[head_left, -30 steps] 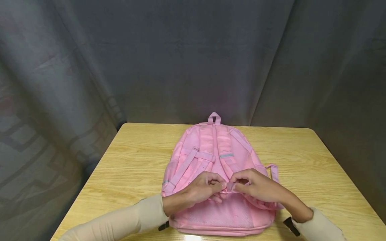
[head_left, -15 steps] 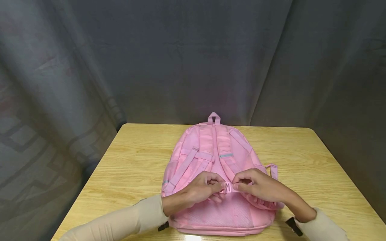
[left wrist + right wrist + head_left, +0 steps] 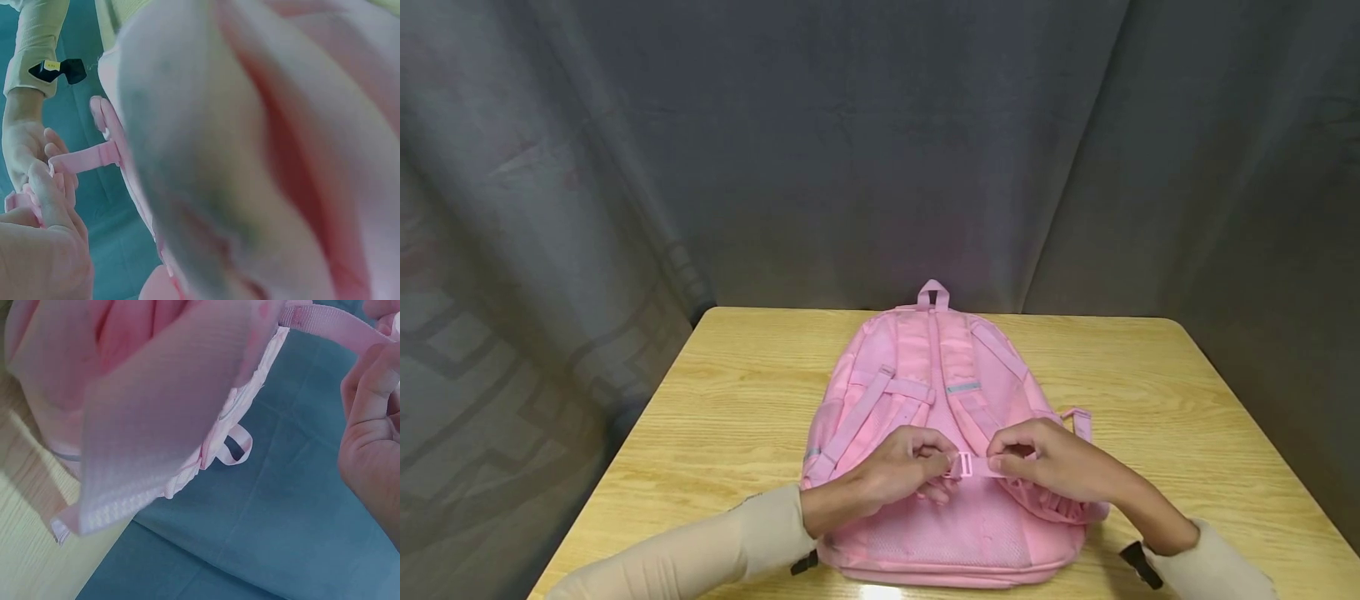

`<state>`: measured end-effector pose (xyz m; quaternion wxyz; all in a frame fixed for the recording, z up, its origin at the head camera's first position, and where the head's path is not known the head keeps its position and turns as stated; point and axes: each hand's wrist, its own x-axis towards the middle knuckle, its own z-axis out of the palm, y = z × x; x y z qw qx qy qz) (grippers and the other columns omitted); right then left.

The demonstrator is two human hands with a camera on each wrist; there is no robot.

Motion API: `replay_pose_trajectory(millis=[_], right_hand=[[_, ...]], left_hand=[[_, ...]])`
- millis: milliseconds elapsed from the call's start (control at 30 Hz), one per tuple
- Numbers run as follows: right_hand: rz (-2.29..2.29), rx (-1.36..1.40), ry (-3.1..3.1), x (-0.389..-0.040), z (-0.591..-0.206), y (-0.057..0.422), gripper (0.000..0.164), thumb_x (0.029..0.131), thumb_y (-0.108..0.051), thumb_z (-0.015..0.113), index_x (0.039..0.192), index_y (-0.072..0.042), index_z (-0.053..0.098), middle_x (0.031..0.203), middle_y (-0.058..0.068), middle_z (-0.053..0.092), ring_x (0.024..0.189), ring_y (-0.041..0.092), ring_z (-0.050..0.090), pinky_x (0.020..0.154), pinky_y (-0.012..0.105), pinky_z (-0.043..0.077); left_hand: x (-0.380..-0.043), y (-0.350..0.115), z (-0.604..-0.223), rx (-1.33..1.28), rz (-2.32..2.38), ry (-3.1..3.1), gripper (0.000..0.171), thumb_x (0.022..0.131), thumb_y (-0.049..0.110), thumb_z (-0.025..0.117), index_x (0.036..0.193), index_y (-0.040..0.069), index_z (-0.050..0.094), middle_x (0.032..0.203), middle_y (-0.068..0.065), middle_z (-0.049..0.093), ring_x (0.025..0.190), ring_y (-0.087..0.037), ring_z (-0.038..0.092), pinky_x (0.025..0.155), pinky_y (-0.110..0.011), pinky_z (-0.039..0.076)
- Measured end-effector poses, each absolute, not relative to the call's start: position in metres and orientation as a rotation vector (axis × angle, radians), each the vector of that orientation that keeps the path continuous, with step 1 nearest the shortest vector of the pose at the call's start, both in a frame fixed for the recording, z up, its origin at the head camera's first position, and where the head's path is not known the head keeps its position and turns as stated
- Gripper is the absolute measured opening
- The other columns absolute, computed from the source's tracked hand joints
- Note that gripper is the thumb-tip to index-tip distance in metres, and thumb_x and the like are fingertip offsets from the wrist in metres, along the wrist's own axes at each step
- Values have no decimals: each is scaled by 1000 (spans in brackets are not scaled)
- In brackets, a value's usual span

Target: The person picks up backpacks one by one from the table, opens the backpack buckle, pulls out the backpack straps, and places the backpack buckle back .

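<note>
A pink backpack [image 3: 992,542] lies with its shoulder straps facing up and its top handle [image 3: 933,292] toward the far edge. Over its lower middle, my left hand [image 3: 904,468] pinches a pink plastic buckle [image 3: 966,465] between thumb and fingers. My right hand [image 3: 1052,461] pinches the flat pink webbing strap [image 3: 982,467] just right of that buckle. The strap runs straight between the two hands. In the left wrist view, the webbing [image 3: 84,158] stretches from the bag to the fingers. The right wrist view shows the right hand [image 3: 375,419] at the frame's edge.
The backpack rests on a wooden table [image 3: 737,375]. Grey curtains [image 3: 880,167] hang behind the table and on both sides. A loose strap end [image 3: 1082,425] sticks out at the bag's right side.
My right hand has slid slightly right along the strap, away from the left hand. The buckle, covered by the fingers earlier, now shows between the hands. The left hand has hardly moved.
</note>
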<state>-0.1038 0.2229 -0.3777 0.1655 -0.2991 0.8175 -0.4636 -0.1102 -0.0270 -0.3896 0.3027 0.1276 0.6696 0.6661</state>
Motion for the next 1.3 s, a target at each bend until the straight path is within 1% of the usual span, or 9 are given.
replay_pose_trajectory(millis=[167,233,400,500,633,833,1133,1200,1300], right_hand=[[-1338,-859,2289,-104,-377,225,15,101,-13,57,90,-7,66,67,20,55,51,0,51,40,26,50],[-1340,-866,2285,-105,-377,226,16,101,-12,57,89,-7,66,66,14,54,51,-1,50,40,25,49],[-1318,-917,2331,-105,-376,227,16,101,-13,59,87,-10,66,69,-10,51,58,-6,44,45,19,44],[-1310,-928,2340,-105,-376,229,16,101,-13,59,86,-11,66,70,-14,49,59,-6,44,45,19,43],[-1310,-899,2324,-104,-376,230,16,101,-13,58,88,-10,66,71,-14,48,57,-5,45,42,21,45],[-1318,-850,2292,-103,-376,231,16,102,-14,57,89,-8,66,71,-13,47,55,-3,47,40,26,49],[-1283,-878,2336,-105,-376,233,16,101,-11,57,88,-11,67,71,-14,49,59,-4,46,46,23,48],[-1290,-861,2319,-105,-376,233,16,101,-11,57,89,-10,67,71,-11,51,58,-2,48,45,25,50],[-1307,-827,2282,-104,-375,233,17,102,-12,56,89,-7,66,67,4,51,55,1,50,41,29,51]], left_hand=[[-110,-28,-390,340,1768,1777,14,96,3,60,103,-7,67,78,-6,66,67,-14,65,60,-25,60],[-111,-27,-390,343,1767,1778,14,96,3,60,103,-7,67,78,-6,66,68,-15,66,61,-26,60],[-111,-26,-391,346,1773,1764,14,96,3,61,103,-7,67,78,-7,66,69,-16,66,64,-29,61],[-111,-26,-391,342,1775,1753,14,95,3,61,103,-7,67,78,-7,66,68,-16,66,64,-30,62],[-111,-26,-391,343,1770,1759,14,95,3,60,103,-7,67,78,-8,66,65,-15,65,63,-30,61],[-111,-27,-392,353,1768,1763,13,96,3,60,102,-7,67,80,-8,66,69,-16,66,66,-32,62],[-110,-28,-391,352,1775,1756,14,97,3,60,102,-8,66,79,-6,66,70,-17,66,68,-35,62],[-110,-28,-391,351,1775,1760,14,97,3,60,102,-7,66,79,-6,66,69,-17,66,68,-36,62],[-111,-28,-391,349,1774,1763,14,97,4,60,102,-7,67,78,-6,65,68,-17,66,68,-37,62]])
